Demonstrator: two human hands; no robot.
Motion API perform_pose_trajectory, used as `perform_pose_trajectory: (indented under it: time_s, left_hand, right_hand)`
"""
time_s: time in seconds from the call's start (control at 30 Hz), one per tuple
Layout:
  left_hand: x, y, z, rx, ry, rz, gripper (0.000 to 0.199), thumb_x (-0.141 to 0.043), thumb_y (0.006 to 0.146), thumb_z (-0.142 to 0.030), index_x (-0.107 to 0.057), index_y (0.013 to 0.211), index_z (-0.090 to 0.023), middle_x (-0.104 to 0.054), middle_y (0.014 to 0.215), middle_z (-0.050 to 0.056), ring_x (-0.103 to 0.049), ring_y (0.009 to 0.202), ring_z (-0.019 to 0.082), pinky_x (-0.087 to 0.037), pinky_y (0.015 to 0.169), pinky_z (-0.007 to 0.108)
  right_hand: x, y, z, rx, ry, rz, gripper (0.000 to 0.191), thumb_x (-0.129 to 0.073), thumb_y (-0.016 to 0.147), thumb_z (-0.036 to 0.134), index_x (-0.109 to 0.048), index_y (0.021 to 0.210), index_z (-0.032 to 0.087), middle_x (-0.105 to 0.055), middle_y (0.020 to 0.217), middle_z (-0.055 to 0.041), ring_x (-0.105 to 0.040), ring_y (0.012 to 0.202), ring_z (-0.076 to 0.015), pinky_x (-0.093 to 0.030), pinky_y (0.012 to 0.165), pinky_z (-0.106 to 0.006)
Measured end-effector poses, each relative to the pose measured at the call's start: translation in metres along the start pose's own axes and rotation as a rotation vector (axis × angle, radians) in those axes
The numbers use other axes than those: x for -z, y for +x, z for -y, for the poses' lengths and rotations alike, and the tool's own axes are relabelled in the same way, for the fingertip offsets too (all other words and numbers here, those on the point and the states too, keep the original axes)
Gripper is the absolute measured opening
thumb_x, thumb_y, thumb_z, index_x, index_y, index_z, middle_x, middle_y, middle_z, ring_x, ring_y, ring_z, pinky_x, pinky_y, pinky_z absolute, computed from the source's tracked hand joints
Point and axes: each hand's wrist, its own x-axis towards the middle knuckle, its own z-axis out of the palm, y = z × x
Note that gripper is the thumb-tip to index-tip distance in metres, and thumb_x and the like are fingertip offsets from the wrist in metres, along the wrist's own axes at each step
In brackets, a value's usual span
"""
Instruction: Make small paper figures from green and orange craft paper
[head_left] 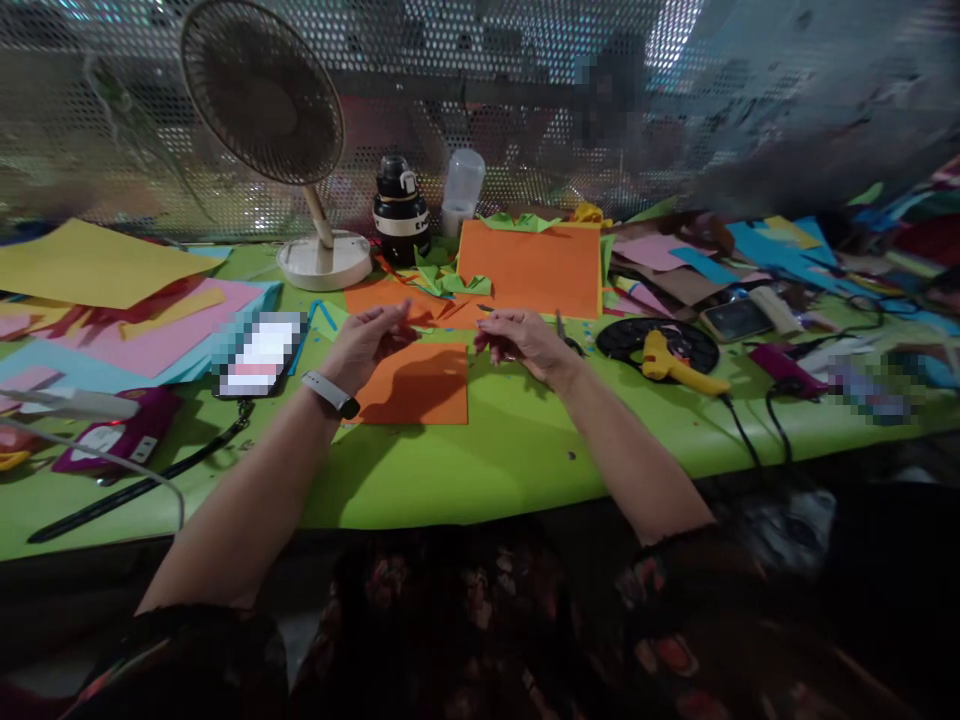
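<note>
My left hand, with a grey watch band at its wrist, hovers over the upper left of an orange sheet. Its fingers are curled but apart, with nothing visible in them. Right of that sheet is my right hand, its fingers bent toward the thumb; whether something small is between them is too dim to tell. Beyond the hands, green cut-paper pieces lie on more orange paper. Dark scissors, partly hidden, rest just right of my right hand.
A yellow glue gun lies on a black round tray. A fan, a black bottle and a clear bottle stand at the back. A phone and coloured paper are left; cables and more paper lie right.
</note>
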Motion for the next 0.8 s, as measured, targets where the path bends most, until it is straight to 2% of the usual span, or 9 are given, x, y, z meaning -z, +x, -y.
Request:
perform_pose_trajectory:
  time_s: [0.07, 0.13, 0.2, 0.3, 0.47, 0.53, 0.63, 0.7, 0.8]
  left_hand:
    - [-0.005, 0.001, 0.007, 0.054, -0.102, -0.076, 0.041, -0.075, 0.071, -0.054, -0.069, 0.087, -0.016, -0.072, 0.072, 0.006, -0.069, 0.070, 0.015, -0.055, 0.072, 0.027]
    - [-0.013, -0.001, 0.015, 0.117, -0.121, -0.022, 0.047, -0.071, 0.073, -0.058, -0.069, 0.093, -0.015, -0.075, 0.086, 0.011, -0.071, 0.083, 0.019, -0.055, 0.076, 0.029]
    - [-0.021, -0.006, 0.023, 0.097, -0.132, 0.055, 0.040, -0.074, 0.074, -0.050, -0.070, 0.094, -0.015, -0.075, 0.093, 0.010, -0.070, 0.090, 0.019, -0.053, 0.083, 0.030]
    - [-0.026, -0.010, 0.030, 0.016, -0.193, 0.099, 0.026, -0.079, 0.072, -0.037, -0.069, 0.082, -0.015, -0.073, 0.081, 0.004, -0.069, 0.081, 0.016, -0.052, 0.086, 0.030]
    - [-0.015, -0.005, 0.025, -0.016, -0.255, 0.053, 0.019, -0.080, 0.071, -0.029, -0.066, 0.074, -0.015, -0.063, 0.064, -0.004, -0.062, 0.060, 0.008, -0.053, 0.072, 0.024]
    - [-0.008, -0.002, 0.021, -0.006, -0.273, 0.031, 0.018, -0.078, 0.073, -0.028, -0.065, 0.072, -0.016, -0.061, 0.061, -0.004, -0.060, 0.058, 0.007, -0.053, 0.071, 0.023]
    - [-0.002, -0.001, 0.018, 0.070, -0.269, 0.078, 0.015, -0.078, 0.074, -0.026, -0.066, 0.072, -0.015, -0.062, 0.061, -0.003, -0.060, 0.058, 0.008, -0.054, 0.072, 0.024]
    - [-0.002, -0.003, 0.020, 0.131, -0.239, 0.159, 0.014, -0.077, 0.074, -0.026, -0.069, 0.076, -0.014, -0.064, 0.063, -0.001, -0.061, 0.059, 0.009, -0.054, 0.073, 0.026]
    - [-0.005, -0.007, 0.022, 0.209, -0.180, 0.279, 0.017, -0.077, 0.075, -0.028, -0.071, 0.080, -0.013, -0.068, 0.068, 0.001, -0.064, 0.064, 0.011, -0.053, 0.075, 0.028]
  right_hand:
    - [-0.007, 0.003, -0.007, -0.011, 0.052, -0.095, 0.023, -0.073, 0.075, 0.038, -0.069, 0.075, 0.016, -0.072, 0.071, -0.0025, -0.058, 0.046, -0.0047, -0.040, 0.040, -0.015]
    - [-0.017, 0.004, -0.016, -0.034, 0.106, -0.163, 0.025, -0.072, 0.077, 0.042, -0.068, 0.078, 0.017, -0.072, 0.069, -0.0012, -0.057, 0.044, -0.0045, -0.039, 0.039, -0.015]
    - [-0.029, 0.003, -0.025, -0.068, 0.123, -0.170, 0.026, -0.071, 0.079, 0.043, -0.067, 0.080, 0.017, -0.072, 0.068, -0.0011, -0.057, 0.042, -0.0053, -0.038, 0.038, -0.015]
    - [-0.042, -0.001, -0.032, -0.114, 0.110, -0.115, 0.026, -0.067, 0.082, 0.043, -0.067, 0.083, 0.017, -0.073, 0.068, -0.0026, -0.061, 0.045, -0.0076, -0.042, 0.041, -0.016]
    - [-0.041, -0.009, -0.025, -0.146, 0.016, 0.135, 0.028, -0.069, 0.080, 0.042, -0.068, 0.075, 0.015, -0.073, 0.070, -0.0057, -0.065, 0.051, -0.0122, -0.053, 0.051, -0.023]
    - [-0.033, -0.011, -0.021, -0.029, -0.111, 0.123, 0.028, -0.064, 0.083, 0.042, -0.067, 0.073, 0.016, -0.072, 0.068, -0.0061, -0.066, 0.055, -0.0151, -0.056, 0.055, -0.029]
    - [-0.022, -0.012, -0.015, 0.387, -0.481, -0.131, 0.021, -0.062, 0.084, 0.038, -0.072, 0.088, 0.020, -0.073, 0.096, -0.0090, -0.069, 0.091, -0.0234, -0.056, 0.083, -0.043]
    - [-0.017, -0.012, -0.012, 0.635, -0.772, -0.216, 0.026, -0.068, 0.080, 0.036, -0.071, 0.104, 0.028, -0.060, 0.132, -0.0056, -0.051, 0.127, -0.0289, -0.040, 0.106, -0.052]
    - [-0.015, -0.012, -0.010, 0.759, -1.062, -0.115, 0.033, -0.071, 0.079, 0.034, -0.070, 0.112, 0.037, -0.033, 0.155, 0.0058, -0.020, 0.146, -0.0309, -0.020, 0.117, -0.057]
